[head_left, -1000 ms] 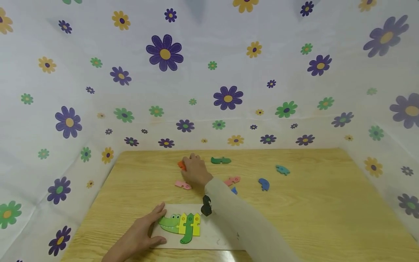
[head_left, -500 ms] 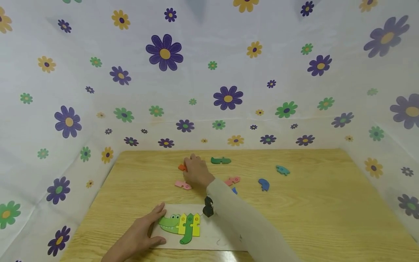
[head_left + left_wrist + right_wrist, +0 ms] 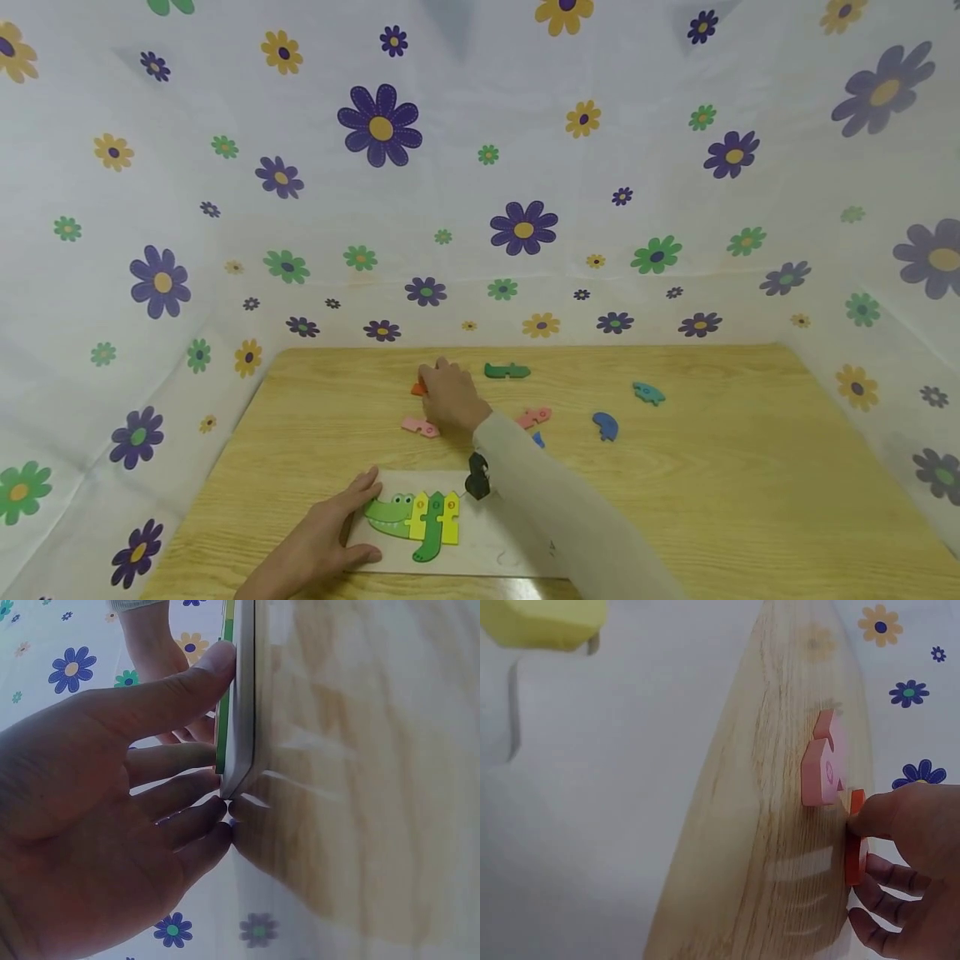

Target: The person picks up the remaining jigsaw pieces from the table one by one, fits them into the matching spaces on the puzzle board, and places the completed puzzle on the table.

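Observation:
At the board's left end, my left hand (image 3: pixel 324 523) rests thumb and fingertips against the edge of a pale wooden puzzle board (image 3: pixel 517 533). On it lie a light green crocodile head piece (image 3: pixel 390 515), yellow pieces (image 3: pixel 450 528) and a green piece with a leg (image 3: pixel 430 537). My right hand (image 3: pixel 452 395) reaches past the board and pinches an orange puzzle piece (image 3: pixel 856 847) at the tabletop; most of that piece is hidden in the head view. Beside the hand lies a pink puzzle piece (image 3: pixel 420 427).
Farther back is a dark green piece (image 3: pixel 507 371). Right of the hand lie another pink piece (image 3: pixel 536 417), a partly hidden blue piece (image 3: pixel 537 439), a larger blue piece (image 3: pixel 605 426) and a teal piece (image 3: pixel 648 393). Flowered white cloth (image 3: pixel 450 183) encloses the table (image 3: pixel 735 475).
The orange piece has shifted slightly nearer, and less of it shows beside my right hand. My left hand stays at the board.

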The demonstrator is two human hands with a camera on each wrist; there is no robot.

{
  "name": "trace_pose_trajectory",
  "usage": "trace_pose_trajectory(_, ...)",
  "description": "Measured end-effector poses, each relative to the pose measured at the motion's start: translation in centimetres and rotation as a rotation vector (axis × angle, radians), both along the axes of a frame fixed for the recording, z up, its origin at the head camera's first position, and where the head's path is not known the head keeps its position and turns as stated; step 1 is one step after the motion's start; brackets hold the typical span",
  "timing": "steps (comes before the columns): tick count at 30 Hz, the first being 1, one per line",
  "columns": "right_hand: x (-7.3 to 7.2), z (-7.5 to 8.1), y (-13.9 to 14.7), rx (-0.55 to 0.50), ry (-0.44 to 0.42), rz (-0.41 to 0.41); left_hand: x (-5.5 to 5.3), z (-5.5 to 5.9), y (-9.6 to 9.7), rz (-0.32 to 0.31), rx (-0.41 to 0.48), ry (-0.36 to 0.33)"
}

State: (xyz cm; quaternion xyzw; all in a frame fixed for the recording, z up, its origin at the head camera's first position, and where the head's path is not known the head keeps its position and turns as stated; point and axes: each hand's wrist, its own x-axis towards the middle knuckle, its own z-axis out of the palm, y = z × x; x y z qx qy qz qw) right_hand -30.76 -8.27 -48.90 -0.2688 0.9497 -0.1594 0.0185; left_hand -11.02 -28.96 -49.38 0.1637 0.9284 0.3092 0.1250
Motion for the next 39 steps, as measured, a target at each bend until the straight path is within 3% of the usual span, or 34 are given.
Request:
trace_pose_trajectory(12,0.7,0.3,2.0,-0.073,-0.035,0.018,0.1,0.0,0.3,-0.01,-0.024,0.018)
trace_pose_trajectory(24,0.0,1.1,4.8,-0.146,0.008,0.066,-0.1,0.3,0.6,-0.019,-0.04,0.041)
trace_pose_trajectory(29,0.0,1.5,6.3,-0.231,0.04,0.109,-0.3,0.3,1.0,-0.033,-0.039,0.05)
trace_pose_trajectory(39,1.2,1.7,9.3,-0.325,0.038,0.134,-0.3,0.2,1.9,-0.042,-0.015,0.04)
